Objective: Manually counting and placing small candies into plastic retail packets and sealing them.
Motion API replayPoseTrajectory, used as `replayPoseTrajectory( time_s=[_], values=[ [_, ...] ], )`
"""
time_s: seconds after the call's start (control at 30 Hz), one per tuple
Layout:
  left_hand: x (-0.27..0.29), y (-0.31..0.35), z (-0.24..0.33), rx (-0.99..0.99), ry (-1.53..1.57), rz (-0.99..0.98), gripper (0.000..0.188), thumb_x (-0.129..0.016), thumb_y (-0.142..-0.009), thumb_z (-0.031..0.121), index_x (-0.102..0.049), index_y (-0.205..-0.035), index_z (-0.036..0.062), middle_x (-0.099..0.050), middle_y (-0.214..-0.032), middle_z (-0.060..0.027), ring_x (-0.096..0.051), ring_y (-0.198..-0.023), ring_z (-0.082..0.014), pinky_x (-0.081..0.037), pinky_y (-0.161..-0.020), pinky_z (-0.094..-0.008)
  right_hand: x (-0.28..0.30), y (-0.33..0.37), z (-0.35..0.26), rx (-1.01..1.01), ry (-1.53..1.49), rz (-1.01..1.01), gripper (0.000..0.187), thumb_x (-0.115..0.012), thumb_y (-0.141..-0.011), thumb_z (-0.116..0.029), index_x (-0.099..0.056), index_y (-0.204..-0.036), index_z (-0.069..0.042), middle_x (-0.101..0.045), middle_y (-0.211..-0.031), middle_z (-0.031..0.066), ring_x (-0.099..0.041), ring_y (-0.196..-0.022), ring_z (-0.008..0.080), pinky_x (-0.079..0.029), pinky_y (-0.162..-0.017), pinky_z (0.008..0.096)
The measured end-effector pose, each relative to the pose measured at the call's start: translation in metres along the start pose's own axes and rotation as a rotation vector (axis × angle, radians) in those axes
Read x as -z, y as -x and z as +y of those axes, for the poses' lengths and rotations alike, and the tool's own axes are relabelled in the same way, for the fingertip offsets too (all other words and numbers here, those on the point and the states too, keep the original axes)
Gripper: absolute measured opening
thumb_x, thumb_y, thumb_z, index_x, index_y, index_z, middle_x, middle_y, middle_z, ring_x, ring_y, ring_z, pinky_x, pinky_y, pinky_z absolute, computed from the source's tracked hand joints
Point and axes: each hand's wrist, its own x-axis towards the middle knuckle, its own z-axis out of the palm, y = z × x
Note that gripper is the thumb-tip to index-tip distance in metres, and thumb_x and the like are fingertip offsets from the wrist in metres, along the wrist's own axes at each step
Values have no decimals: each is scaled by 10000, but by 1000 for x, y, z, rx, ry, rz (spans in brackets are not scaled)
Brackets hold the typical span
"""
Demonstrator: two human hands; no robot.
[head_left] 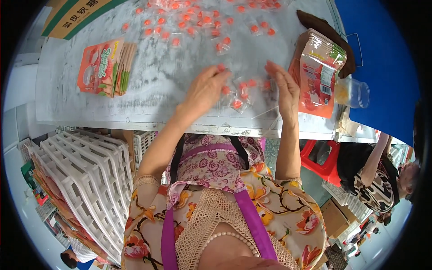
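My left hand (204,90) is above the table with its fingers drawn together; something reddish shows at the tips, too unclear to name. Opposite it, my right hand (286,90) has its fingers stretched out and the thumb apart, close to a small group of red candies (244,85) in clear wrappers. Those candies lie on the table between both hands. Right of my right hand rests a stack of red-and-green candy pouches (310,85). Another fanned stack of pouches (101,67) lies to the left.
Many more wrapped red candies (198,20) are scattered at the far side of the table (153,85). A cardboard box (74,18) stands far left. A clear plastic jar (357,93) lies at right, near a blue surface (382,67). White crates (85,166), a red stool (321,162) and another person (375,184) are below.
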Motion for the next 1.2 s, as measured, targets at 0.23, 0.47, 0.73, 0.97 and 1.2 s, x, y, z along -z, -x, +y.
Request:
replayPoseTrajectory(
  time_s=[0.23, 0.47, 0.73, 0.97, 1.2],
  values=[
    [22, -14, -15, 84, -110, 2, 285, -623, -858, 119, -649, -1127, 30, -635, -1038, -172, -622, -943, -345, -499, -813, -420, 10, 10, 18, 62, -216, 202, 378, -472, -1027, -242, -568, -1252, 46, -606, -1247, 167, -586, -1171, 277, -416, -1054, 376],
    [2, 21, 25, 187, 71, -165, 579, -763, -784, 217, -543, -1289, 39, -612, -1008, -156, -611, -891, -307, -496, -804, -400, 10, 9, 19, 44, -199, 211, 378, -471, -1028, -243, -569, -1246, 50, -605, -1246, 166, -593, -1160, 272, -425, -1044, 369],
    [2, 5, 32, 214, 115, -189, 578, -743, -797, 176, -511, -1307, 34, -548, -1141, -166, -626, -962, -300, -500, -841, -400, 8, 10, 9, -14, 48, 96, 342, -485, -1021, -243, -605, -1245, -13, -614, -1258, 99, -593, -1152, 213, -416, -1050, 362],
    [-10, 5, 39, 113, 160, -177, 478, -700, -816, 112, -564, -1269, 38, -564, -1123, -157, -641, -877, -287, -517, -792, -382, 8, 18, 10, 234, 459, -188, 320, -497, -1007, -188, -603, -1258, -20, -667, -1174, 107, -591, -1124, 165, -415, -994, 282],
    [40, -42, -28, 212, -37, 177, 363, -699, -827, 137, -647, -1174, 46, -602, -1017, -156, -615, -892, -316, -493, -802, -388, -19, -51, -20, 292, 382, -214, 308, -514, -976, -118, -600, -1244, 7, -661, -1178, 149, -609, -1108, 197, -445, -954, 290]
  ],
)
